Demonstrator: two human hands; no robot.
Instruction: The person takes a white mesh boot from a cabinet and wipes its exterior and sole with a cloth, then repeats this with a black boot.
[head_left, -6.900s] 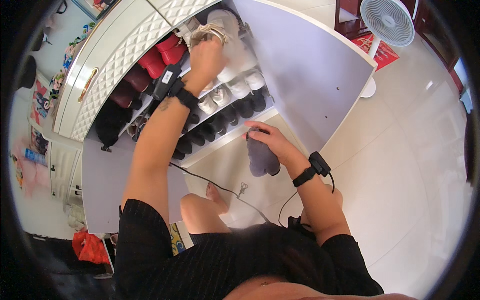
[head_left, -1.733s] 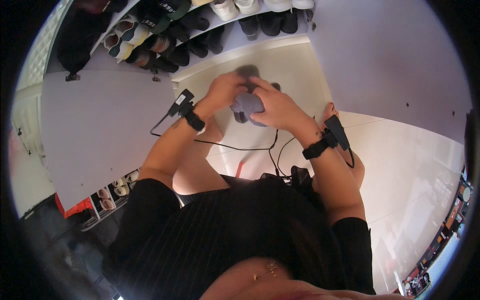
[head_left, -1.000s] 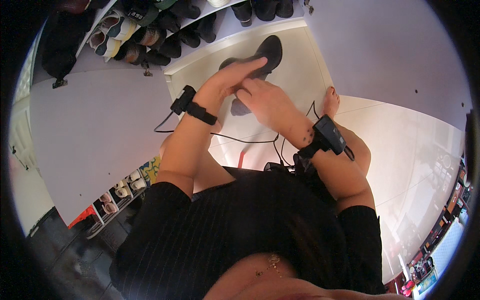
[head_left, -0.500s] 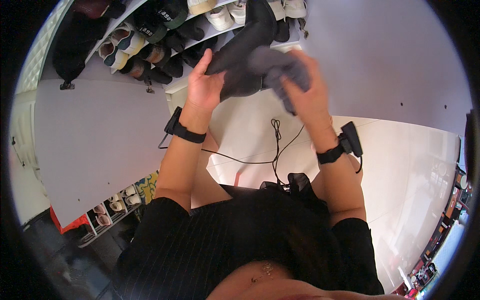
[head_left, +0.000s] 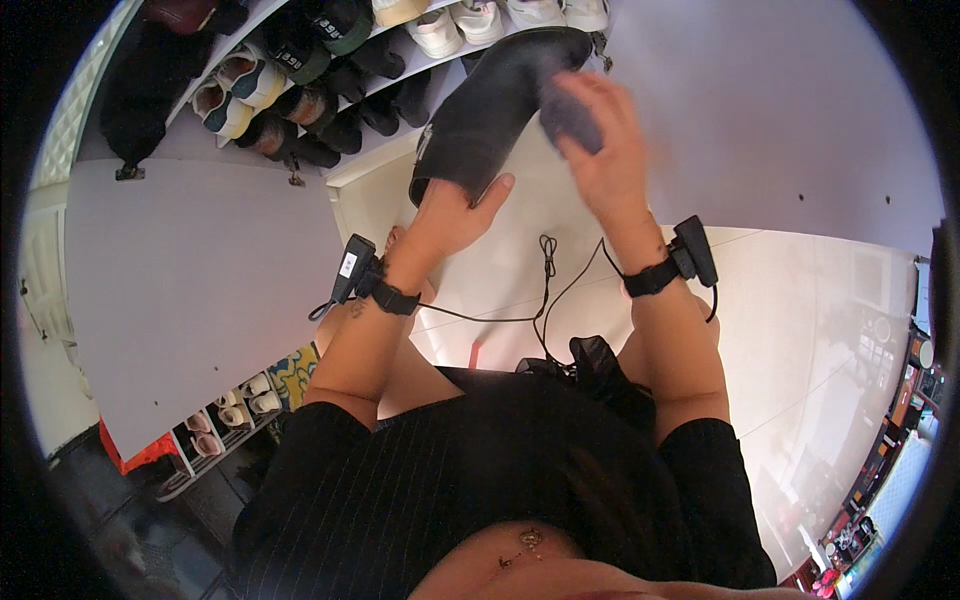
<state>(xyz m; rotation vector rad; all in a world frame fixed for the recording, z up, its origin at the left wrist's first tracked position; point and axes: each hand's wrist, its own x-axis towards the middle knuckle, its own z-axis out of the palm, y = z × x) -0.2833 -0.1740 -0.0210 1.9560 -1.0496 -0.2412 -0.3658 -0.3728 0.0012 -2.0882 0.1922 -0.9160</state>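
A black boot (head_left: 485,115) is held up in front of me, its shaft opening toward me and its foot end pointing up and to the right. The fingers of my left hand (head_left: 452,218) go inside the shaft and are hidden there, while the thumb stays outside. Blurred by motion, my right hand (head_left: 612,150) grips a bunched dark grey cloth (head_left: 570,118) close to the right side of the boot. Whether the cloth touches the leather I cannot tell.
Shelves of a cabinet hold sneakers (head_left: 240,90), white shoes (head_left: 435,35) and dark shoes. A cabinet door (head_left: 200,290) hangs open at left, another panel (head_left: 770,120) stands at right. Black cables (head_left: 545,290) hang between my wrists. A small shoe rack (head_left: 215,430) stands lower left.
The boot has turned, its foot end now up and to the right. My left hand has gone from the boot's side into its shaft. The cloth has moved up, bunched smaller.
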